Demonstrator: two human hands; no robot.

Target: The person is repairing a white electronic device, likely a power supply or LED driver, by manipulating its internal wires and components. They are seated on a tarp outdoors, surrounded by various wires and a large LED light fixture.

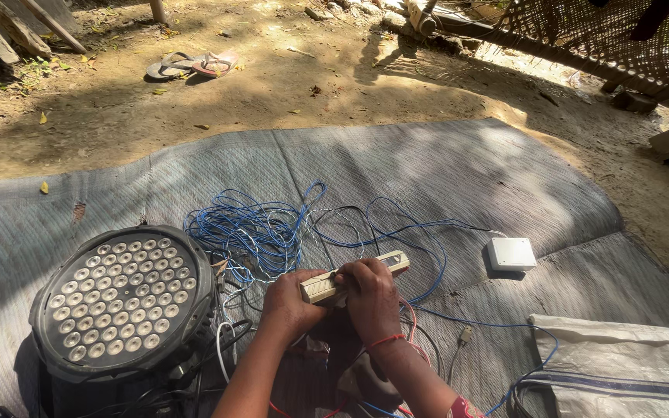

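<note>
Cream plastic strip point(354, 276), long and rectangular, sits clamped between both hands: left hand point(289, 303) closed around its near end, right hand point(371, 298) gripping its middle. Behind the strip tangles thin blue wire point(257, 228); left of it stands a round studded lamp point(121, 298); right lies a white box point(511, 253) amid bare woven mat point(458, 166).

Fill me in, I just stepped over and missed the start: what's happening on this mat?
A person sits over a grey mat on dirt ground, holding a long beige strip-shaped device in both hands. The left hand grips its near end; the right hand wraps the middle. A tangle of blue wires lies just beyond, a round multi-bulb stage light sits at left, and a small white box at right.
</note>
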